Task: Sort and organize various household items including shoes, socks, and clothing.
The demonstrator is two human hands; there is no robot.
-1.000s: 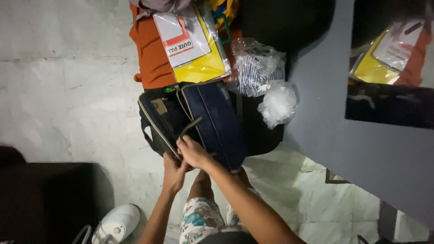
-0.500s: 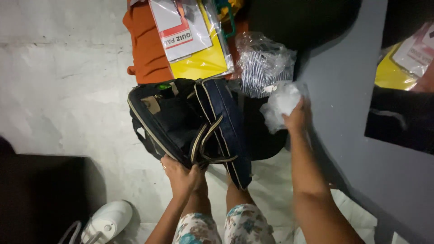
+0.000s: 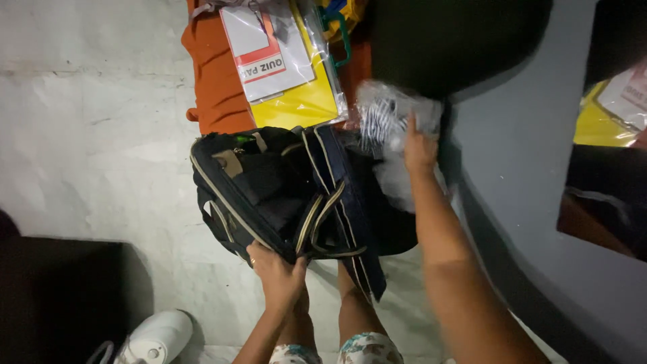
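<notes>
1. Dark open bag (image 3: 269, 189) with tan piping sits on the pale floor (image 3: 87, 135), directly in front of the person's knees, with its mouth gaping upward and its navy flap (image 3: 337, 182) standing on the right side.
2. The left hand (image 3: 276, 269) reaches forward from below, forearm rising out of the bottom edge, and its fingers are curled shut around the near rim of the bag, by the two striped carry handles (image 3: 320, 219). A ring shows on one finger.
3. The right hand (image 3: 418, 145) is stretched further out, arm nearly straight along the right side of the bag, palm down on a clear plastic packet of striped cloth (image 3: 384, 114). Its fingers are bent over the packet; motion blur hides whether they truly grip it or only press on it.
4. A second crumpled clear plastic packet (image 3: 397, 182) lies just below that hand, against the bag's right side and partly under the forearm.
5. Beyond the bag, a flat yellow folder (image 3: 303, 101) in a clear sleeve lies on folded orange cloth (image 3: 216, 74). A white rectangular card with a red band (image 3: 266, 47) rests on top of the yellow folder, tilted.
6. A green plastic clip-like piece (image 3: 344, 34) shows at the folder's upper right edge.
7. A white rounded appliance (image 3: 155, 337) sits on the floor at the lower left, well apart from both hands.
8. A grey wall (image 3: 526, 168) runs along the right.
</notes>
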